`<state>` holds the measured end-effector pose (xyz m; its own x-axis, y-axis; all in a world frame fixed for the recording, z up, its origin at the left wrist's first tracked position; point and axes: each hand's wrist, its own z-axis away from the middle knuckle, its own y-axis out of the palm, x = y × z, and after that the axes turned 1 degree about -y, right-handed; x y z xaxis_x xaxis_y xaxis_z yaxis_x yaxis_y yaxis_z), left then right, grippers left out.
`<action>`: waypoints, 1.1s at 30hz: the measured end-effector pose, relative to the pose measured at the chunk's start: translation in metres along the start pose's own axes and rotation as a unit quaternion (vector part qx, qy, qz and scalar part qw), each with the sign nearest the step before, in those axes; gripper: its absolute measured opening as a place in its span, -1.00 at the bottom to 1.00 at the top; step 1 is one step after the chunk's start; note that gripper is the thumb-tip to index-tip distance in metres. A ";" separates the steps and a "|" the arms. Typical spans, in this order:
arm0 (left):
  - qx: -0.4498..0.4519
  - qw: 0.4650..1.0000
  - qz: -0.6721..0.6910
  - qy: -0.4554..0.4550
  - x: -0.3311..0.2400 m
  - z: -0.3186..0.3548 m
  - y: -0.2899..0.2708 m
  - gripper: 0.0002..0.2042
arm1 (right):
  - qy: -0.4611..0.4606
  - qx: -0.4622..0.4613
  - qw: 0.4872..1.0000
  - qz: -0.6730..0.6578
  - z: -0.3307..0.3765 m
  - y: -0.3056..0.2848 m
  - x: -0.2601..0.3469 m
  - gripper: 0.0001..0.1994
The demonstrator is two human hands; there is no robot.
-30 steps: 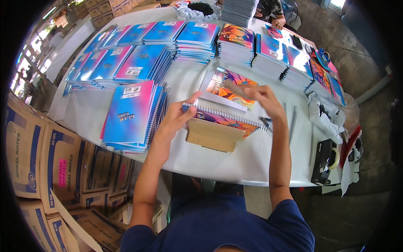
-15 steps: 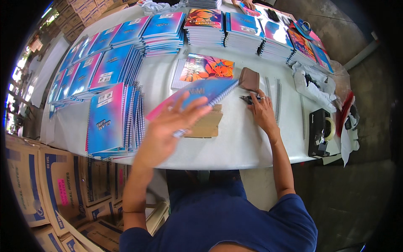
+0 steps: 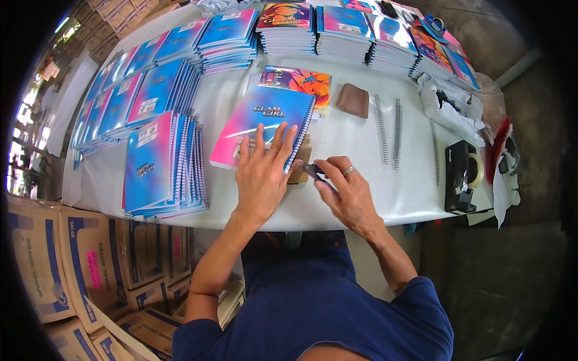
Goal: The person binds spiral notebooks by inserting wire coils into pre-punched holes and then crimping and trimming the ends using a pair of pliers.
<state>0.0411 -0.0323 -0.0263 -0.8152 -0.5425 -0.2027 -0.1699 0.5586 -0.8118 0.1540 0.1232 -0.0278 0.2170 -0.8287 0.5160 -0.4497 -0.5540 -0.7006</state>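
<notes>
A blue-and-pink spiral notebook [image 3: 241,117] lies tilted in front of me, its wire binding along the right edge. My left hand [image 3: 262,180] rests on its lower part with fingers spread and the thumb by the wire's lower end. In my right hand [image 3: 350,195] are small dark pliers [image 3: 314,171], their jaws at that lower corner of the binding. Partly covered beneath the notebook is a brown cardboard piece [image 3: 306,147]. Behind it lies an orange-patterned notebook [image 3: 316,83], also partly hidden.
Notebook stacks stand along the left [image 3: 150,171] and the far side [image 3: 283,36]. A brown block [image 3: 353,100] and loose wire spirals [image 3: 397,133] lie to the right, before a black tape dispenser [image 3: 460,177]. Cardboard boxes [image 3: 90,265] are piled below the table's left edge.
My left hand has brought the notebook down onto the cardboard piece and now lies spread on it. My right hand has picked up the pliers and moved left to the binding.
</notes>
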 end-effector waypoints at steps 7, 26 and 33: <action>-0.007 1.000 0.013 -0.023 -0.003 -0.003 0.000 -0.28 | 0.000 -0.001 1.000 -0.018 -0.003 0.001 0.004 -0.68; -0.203 0.977 -0.048 -0.049 0.083 -0.013 -0.158 -0.41 | 0.088 0.092 0.984 0.124 -0.038 -0.006 -0.081 -0.77; 0.107 0.974 0.043 -0.193 0.139 0.080 -0.146 -0.32 | -0.048 0.055 0.987 0.144 -0.066 0.015 -0.121 -0.68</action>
<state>-0.0032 -0.2397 0.0200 -0.5449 -0.7184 -0.4325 0.0421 0.4917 -0.8698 0.0638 0.2208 -0.0681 0.1767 -0.9539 0.2427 -0.4082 -0.2954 -0.8638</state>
